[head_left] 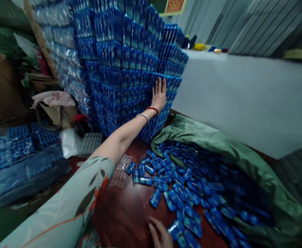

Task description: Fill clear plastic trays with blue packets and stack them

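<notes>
My left hand [159, 94] lies flat, fingers stretched, against the side of a tall stack of blue packs [130, 72]. A red bead bracelet and a silver bangle circle that wrist. Low in the picture, my right hand [160, 234] shows only in part, its fingers apart and nothing visible in them. It hovers over or rests on the dark red table [125, 206]; I cannot tell which. Just to its right lie loose small blue cylinders with printed wrappers [176, 229]. A clear plastic tray [121, 170] sits on the table below my left forearm.
A green sack [205, 132] spills many blue cylinders at the right. Plastic-wrapped blue packs [24, 155], a grey moulded tray [90, 143] and a beige bag [56, 113] are on the left. A white wall [238, 93] stands behind.
</notes>
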Motion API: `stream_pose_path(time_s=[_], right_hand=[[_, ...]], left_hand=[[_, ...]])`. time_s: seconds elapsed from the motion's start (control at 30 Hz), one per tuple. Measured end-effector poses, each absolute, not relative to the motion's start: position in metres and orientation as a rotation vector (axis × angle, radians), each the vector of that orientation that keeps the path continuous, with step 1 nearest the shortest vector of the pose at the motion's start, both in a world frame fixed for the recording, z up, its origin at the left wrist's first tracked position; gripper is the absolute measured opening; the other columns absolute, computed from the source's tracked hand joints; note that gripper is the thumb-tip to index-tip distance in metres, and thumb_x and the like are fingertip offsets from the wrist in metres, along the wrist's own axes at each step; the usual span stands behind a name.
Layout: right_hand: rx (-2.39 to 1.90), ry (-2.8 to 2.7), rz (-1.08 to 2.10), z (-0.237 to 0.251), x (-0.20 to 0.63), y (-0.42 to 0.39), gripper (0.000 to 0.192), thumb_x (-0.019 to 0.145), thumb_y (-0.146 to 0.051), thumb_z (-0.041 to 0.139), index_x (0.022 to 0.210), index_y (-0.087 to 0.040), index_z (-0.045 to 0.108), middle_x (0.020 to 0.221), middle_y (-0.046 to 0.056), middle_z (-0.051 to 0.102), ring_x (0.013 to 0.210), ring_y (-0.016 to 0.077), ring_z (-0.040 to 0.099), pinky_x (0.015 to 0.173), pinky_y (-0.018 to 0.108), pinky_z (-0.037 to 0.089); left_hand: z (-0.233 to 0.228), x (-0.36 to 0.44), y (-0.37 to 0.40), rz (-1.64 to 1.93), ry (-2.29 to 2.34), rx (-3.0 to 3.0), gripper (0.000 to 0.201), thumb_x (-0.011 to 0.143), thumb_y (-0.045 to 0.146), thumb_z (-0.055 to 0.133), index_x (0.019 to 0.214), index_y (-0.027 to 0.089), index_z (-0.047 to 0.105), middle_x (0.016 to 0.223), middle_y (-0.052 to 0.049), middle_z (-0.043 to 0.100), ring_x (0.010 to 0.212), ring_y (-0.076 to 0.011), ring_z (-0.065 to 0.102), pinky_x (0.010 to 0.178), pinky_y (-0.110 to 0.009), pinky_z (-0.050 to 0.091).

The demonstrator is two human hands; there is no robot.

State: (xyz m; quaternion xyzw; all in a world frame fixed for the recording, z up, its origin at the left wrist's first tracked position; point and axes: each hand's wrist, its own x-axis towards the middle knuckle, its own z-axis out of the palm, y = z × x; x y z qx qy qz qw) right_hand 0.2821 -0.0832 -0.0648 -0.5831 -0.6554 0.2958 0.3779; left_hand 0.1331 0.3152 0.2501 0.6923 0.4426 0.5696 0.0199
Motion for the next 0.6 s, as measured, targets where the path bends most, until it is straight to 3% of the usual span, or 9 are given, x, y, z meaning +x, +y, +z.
stream_pose_path(time_s=[0.17,0.27,0.37,0.43,0.5,0.6], right_hand=[[-1.580,-1.608,0.796,-0.051,0.296,-0.105,0.036,0.080,-0.049,0.055,0.094,-0.022,0.073,0.098,0.007,0.072,0.094,0.0215,0.067,0.079,0.026,0.055],[-1.604,-1.609,0.795,-0.049,0.295,-0.113,0.034,0.083,-0.046,0.053,0.097,-0.021,0.072,0.100,0.007,0.071,0.100,0.0223,0.064,0.084,0.029,0.053],[-1.598,-1.709,0.733,-0.043,0.286,-0.103,0.032,0.088,-0.038,0.046,0.100,-0.020,0.070,0.101,0.007,0.070,0.098,0.0205,0.065,0.086,0.031,0.052],[-1.560,-1.835,0.629,-0.035,0.277,-0.083,0.032,0.092,-0.031,0.041,0.105,-0.020,0.067,0.106,0.008,0.068,0.100,0.0197,0.062,0.090,0.034,0.050],[-1.525,-1.998,0.497,-0.025,0.264,-0.052,0.033,0.093,-0.026,0.038,0.114,-0.020,0.063,0.118,0.010,0.062,0.111,0.0204,0.055,0.097,0.037,0.045],[-1.609,-2.246,0.283,-0.014,0.243,0.006,0.039,0.090,-0.030,0.045,0.128,-0.022,0.052,0.138,0.011,0.044,0.131,0.0277,0.035,0.105,0.049,0.032]], left_hand=[[0.229,0.121,0.266,1.837,1.345,2.031,0.073,0.085,0.043,0.050,0.145,0.021,0.015,0.155,-0.005,0.000,0.140,-0.0268,-0.014,0.111,-0.049,-0.005],[0.185,0.090,0.216,1.730,1.229,1.990,0.061,0.084,0.044,0.053,0.139,0.026,0.034,0.153,-0.002,0.014,0.141,-0.0276,-0.004,0.113,-0.046,0.005],[0.112,0.049,0.167,1.308,1.286,2.061,0.046,0.079,0.040,0.059,0.123,0.024,0.054,0.142,-0.007,0.039,0.136,-0.0269,0.025,0.113,-0.043,0.013],[0.062,0.023,0.139,0.997,1.531,2.003,0.041,0.073,0.040,0.065,0.110,0.023,0.061,0.128,-0.008,0.052,0.132,-0.0311,0.031,0.111,-0.049,0.013],[0.022,0.005,0.114,0.873,1.626,1.965,0.034,0.071,0.039,0.067,0.100,0.022,0.065,0.113,-0.010,0.060,0.126,-0.0364,0.038,0.108,-0.057,0.013],[-0.010,0.000,0.077,0.576,1.748,2.116,0.034,0.077,0.038,0.060,0.109,0.027,0.062,0.108,-0.008,0.060,0.116,-0.0346,0.048,0.106,-0.055,0.019]])
